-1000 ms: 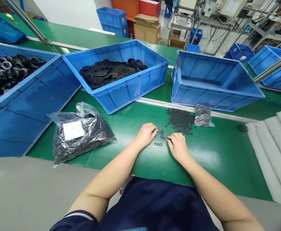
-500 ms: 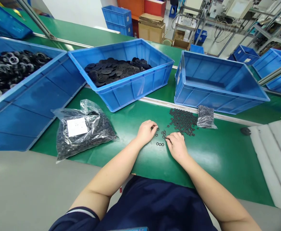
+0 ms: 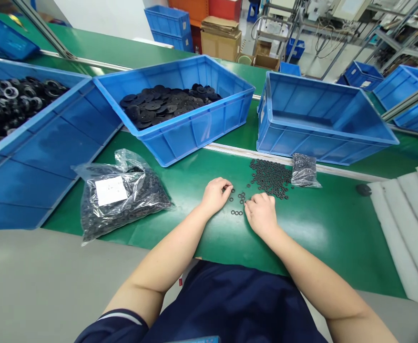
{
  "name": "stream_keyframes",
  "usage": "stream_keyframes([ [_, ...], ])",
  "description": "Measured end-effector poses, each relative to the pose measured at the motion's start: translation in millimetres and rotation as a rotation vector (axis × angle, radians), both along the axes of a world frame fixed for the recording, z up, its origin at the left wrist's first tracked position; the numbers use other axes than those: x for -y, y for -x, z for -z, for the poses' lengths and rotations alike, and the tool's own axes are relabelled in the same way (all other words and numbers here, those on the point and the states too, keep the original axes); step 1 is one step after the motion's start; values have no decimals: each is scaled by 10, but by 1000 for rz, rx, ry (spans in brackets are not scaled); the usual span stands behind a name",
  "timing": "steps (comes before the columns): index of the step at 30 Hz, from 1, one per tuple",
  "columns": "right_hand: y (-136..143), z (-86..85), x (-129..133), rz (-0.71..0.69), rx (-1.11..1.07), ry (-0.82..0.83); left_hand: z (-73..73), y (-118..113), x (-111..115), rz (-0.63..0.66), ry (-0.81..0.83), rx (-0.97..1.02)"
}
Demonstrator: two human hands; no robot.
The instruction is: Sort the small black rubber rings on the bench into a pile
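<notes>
My left hand (image 3: 216, 196) rests on the green table with thumb and fingers curled together. Small black rings lie right at its fingertips, and what it pinches is too small to make out. Opposite it, my right hand (image 3: 261, 213) is bent down, its fingertips pressed together beside a small cluster of rings (image 3: 242, 196). Whether a ring is between those fingers is hidden. Between and just below the hands, a short row of black rings (image 3: 236, 213) lies flat. Beyond my right hand spreads a loose pile of the same rings (image 3: 270, 176).
A small clear bag of rings (image 3: 304, 170) lies by the pile. At left sits a large labelled plastic bag (image 3: 123, 200) of black parts. Blue bins with black discs (image 3: 194, 138) and ring parts (image 3: 51, 157) stand behind, plus another blue bin (image 3: 323, 143). White foam (image 3: 405, 228) lies at right.
The whole view has shifted slightly. My right hand's fingers have drawn a little closer together by the ring cluster; my left hand stays about where it was.
</notes>
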State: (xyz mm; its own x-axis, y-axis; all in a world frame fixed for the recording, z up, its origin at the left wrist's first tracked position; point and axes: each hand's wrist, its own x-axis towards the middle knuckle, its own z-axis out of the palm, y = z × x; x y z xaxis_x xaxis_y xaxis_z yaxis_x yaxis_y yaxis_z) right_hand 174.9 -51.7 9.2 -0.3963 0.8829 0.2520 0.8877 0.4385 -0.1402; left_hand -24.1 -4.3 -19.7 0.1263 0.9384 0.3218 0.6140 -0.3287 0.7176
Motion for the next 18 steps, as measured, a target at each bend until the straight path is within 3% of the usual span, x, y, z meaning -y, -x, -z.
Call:
stream_keyframes([
  [4, -193, 7, -225, 197, -91, 15, 1, 2, -3, -10, 11, -1],
  [6, -319, 7, -254, 227, -156, -17, -3, 1, -4, -17, 19, -5],
  [10, -461, 34, -72, 69, -234, -13, -8, -3, -8, -10, 16, -7],
  [14, -398, 120, 116, -15, -222, 50, -3, -7, -11, -2, 1, -14],
  [18, -267, 156, 50, -38, -216, 86, 3, -5, -9, -8, 4, -21],
])
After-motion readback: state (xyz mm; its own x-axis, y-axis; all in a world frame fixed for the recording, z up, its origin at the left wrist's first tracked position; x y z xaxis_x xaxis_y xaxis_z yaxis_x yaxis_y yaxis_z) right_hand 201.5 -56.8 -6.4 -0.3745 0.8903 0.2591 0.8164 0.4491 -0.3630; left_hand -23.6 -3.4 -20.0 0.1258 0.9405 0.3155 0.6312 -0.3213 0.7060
